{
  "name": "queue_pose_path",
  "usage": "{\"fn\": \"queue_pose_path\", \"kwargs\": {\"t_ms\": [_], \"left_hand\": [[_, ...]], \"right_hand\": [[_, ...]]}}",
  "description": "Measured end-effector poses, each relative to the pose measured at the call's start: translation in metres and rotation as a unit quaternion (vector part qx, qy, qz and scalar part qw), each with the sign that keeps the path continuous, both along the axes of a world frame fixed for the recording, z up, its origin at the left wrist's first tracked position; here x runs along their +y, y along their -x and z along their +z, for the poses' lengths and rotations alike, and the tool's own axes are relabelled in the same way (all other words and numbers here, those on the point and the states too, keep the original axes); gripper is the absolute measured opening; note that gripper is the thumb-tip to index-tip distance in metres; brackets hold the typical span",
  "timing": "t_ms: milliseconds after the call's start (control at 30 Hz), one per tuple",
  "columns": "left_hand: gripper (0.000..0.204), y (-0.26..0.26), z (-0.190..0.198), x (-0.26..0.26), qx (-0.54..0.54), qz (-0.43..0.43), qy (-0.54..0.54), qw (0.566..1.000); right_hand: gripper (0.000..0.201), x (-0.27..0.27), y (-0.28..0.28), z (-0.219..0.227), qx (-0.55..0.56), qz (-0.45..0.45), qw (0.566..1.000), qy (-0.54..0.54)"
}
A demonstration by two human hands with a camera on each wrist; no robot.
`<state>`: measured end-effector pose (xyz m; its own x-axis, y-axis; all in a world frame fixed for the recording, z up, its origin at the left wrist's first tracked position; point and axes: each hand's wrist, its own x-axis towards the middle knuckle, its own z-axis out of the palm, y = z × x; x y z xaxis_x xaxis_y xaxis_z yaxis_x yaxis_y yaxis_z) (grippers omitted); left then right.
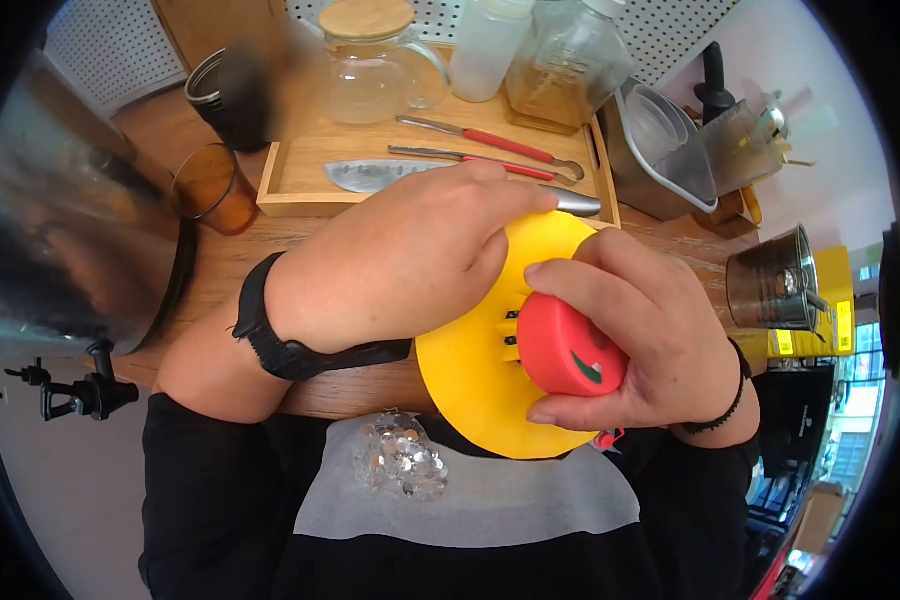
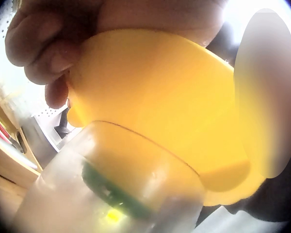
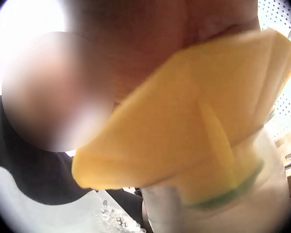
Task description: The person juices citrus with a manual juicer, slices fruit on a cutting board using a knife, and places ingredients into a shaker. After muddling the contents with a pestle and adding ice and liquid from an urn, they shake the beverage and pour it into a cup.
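My left hand (image 1: 400, 240) grips the yellow dish (image 1: 460, 370) at its rim, the thumb over the upper side and the fingers at the far edge. My right hand (image 1: 660, 320) curls its thumb and fingers round a red round knob (image 1: 570, 345) with a green leaf mark, held against the middle of the dish. Small slots with dark bits show beside the knob. Seen from the left wrist, the dish narrows downward to a clear cup (image 2: 177, 211) with a green ring (image 2: 111, 191). From the right wrist view, the yellow underside (image 3: 179, 121) slants across.
Beyond the hands, a wooden tray (image 1: 310, 205) holds a knife (image 1: 370, 175), red-handled tools (image 1: 510, 145), a glass teapot (image 1: 360, 80) and bottles. A large metal urn (image 1: 60, 210) stands at left, a metal bucket (image 1: 770, 280) at right. Clear discs (image 1: 405, 460) lie on a white sheet (image 1: 530, 505).
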<state>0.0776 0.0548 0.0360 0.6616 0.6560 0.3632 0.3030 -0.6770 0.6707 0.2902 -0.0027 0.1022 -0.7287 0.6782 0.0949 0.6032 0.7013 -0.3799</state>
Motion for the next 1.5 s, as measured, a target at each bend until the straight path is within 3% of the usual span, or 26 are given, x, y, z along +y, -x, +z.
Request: {"fn": "queue_pose_path", "kwargs": {"t_ms": [100, 200, 267, 367, 667, 800, 867, 1200, 1367, 1500], "left_hand": [[0.040, 0.000, 0.002, -0.002, -0.002, -0.002, 0.014, 1.000], [0.040, 0.000, 0.001, -0.001, -0.015, -0.003, 0.008, 1.000], [0.039, 0.000, 0.000, -0.001, -0.023, -0.005, -0.002, 1.000], [0.039, 0.000, 0.002, -0.001, -0.003, 0.002, 0.018, 1.000], [0.037, -0.001, 0.000, -0.002, -0.003, 0.006, -0.018, 1.000], [0.039, 0.000, 0.001, -0.003, -0.015, -0.005, -0.008, 1.000], [0.040, 0.000, 0.001, -0.003, -0.013, -0.009, -0.002, 1.000], [0.039, -0.001, 0.000, -0.004, -0.007, 0.000, -0.031, 0.999], [0.038, -0.001, -0.001, -0.004, -0.021, -0.002, -0.036, 0.999], [0.038, 0.000, 0.001, -0.004, -0.012, -0.001, -0.024, 1.000]], "right_hand": [[0.069, 0.002, -0.003, -0.002, 0.003, -0.017, 1.000, 0.002], [0.069, 0.007, -0.005, -0.001, 0.027, 0.020, 0.999, -0.016], [0.069, 0.008, -0.005, 0.001, 0.038, 0.093, 0.994, -0.051], [0.068, 0.007, -0.004, -0.002, 0.013, 0.105, 0.993, -0.046], [0.069, -0.001, 0.003, 0.000, -0.001, -0.007, 1.000, -0.001], [0.068, 0.003, 0.001, 0.003, 0.018, 0.017, 0.999, -0.035], [0.067, 0.004, 0.000, 0.003, 0.025, 0.091, 0.992, -0.082], [0.070, -0.003, 0.005, -0.004, -0.008, 0.003, 1.000, -0.008], [0.068, -0.001, 0.001, 0.004, 0.041, 0.018, 0.998, -0.041], [0.064, 0.002, 0.000, -0.002, 0.014, 0.063, 0.996, -0.068]]}}
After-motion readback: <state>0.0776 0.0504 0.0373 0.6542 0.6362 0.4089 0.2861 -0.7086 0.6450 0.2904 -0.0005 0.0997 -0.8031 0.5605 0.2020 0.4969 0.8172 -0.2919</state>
